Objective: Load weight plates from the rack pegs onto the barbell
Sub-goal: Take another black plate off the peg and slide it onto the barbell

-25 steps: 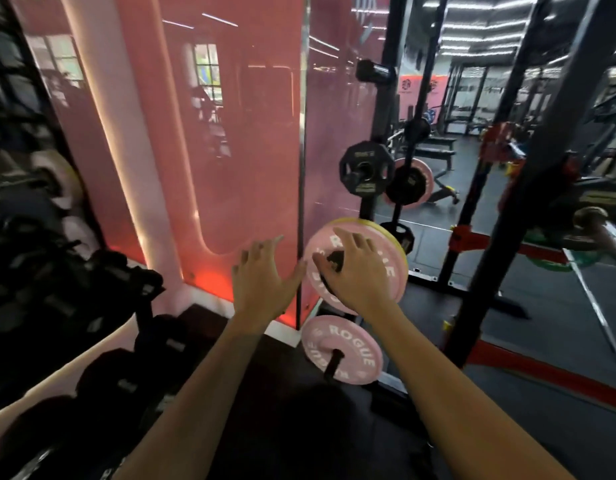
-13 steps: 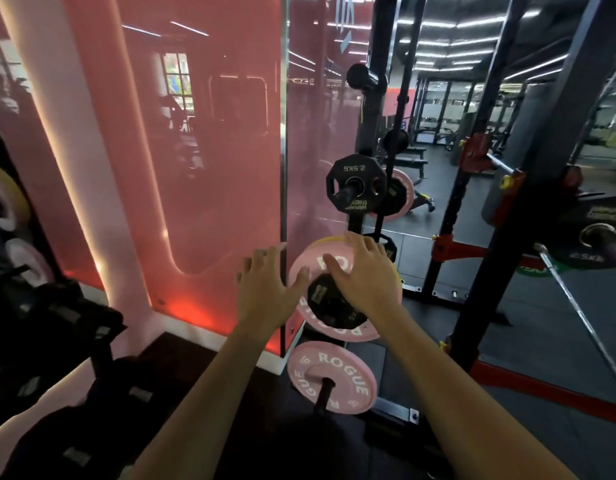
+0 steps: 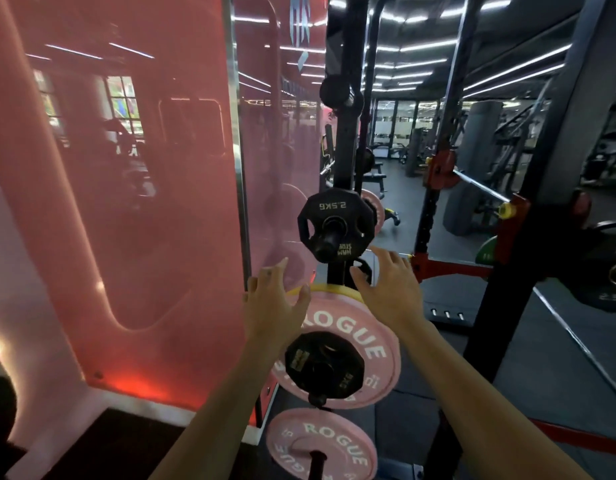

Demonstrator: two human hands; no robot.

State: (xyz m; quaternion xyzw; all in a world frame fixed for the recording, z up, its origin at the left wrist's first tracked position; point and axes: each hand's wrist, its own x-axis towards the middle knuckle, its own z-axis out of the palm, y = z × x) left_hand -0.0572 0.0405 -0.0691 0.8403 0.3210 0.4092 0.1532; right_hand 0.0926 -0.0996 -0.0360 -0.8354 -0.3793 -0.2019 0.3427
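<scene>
A black 2.5 kg plate (image 3: 336, 225) hangs on an upper peg of the black rack upright (image 3: 344, 140). Below it a large pink ROGUE plate (image 3: 365, 336) sits on a peg with a small black plate (image 3: 324, 367) in front of it and a yellow plate edge (image 3: 329, 289) behind. A smaller pink ROGUE plate (image 3: 322, 445) hangs on the lowest peg. My left hand (image 3: 272, 306) is spread open at the large pink plate's upper left edge. My right hand (image 3: 389, 289) is open just above that plate, below and right of the 2.5 kg plate. The barbell (image 3: 479, 184) lies in the rack at right.
A red glass wall (image 3: 126, 202) stands close on the left. Black rack uprights (image 3: 528, 237) rise on the right, with a loaded black plate (image 3: 611, 271) at the far right edge. Dark rubber floor (image 3: 542, 358) lies beyond the rack.
Both hands have lifted off the large pink plate and moved up toward the 2.5 kg plate. My view has come closer to the rack and tilted upward.
</scene>
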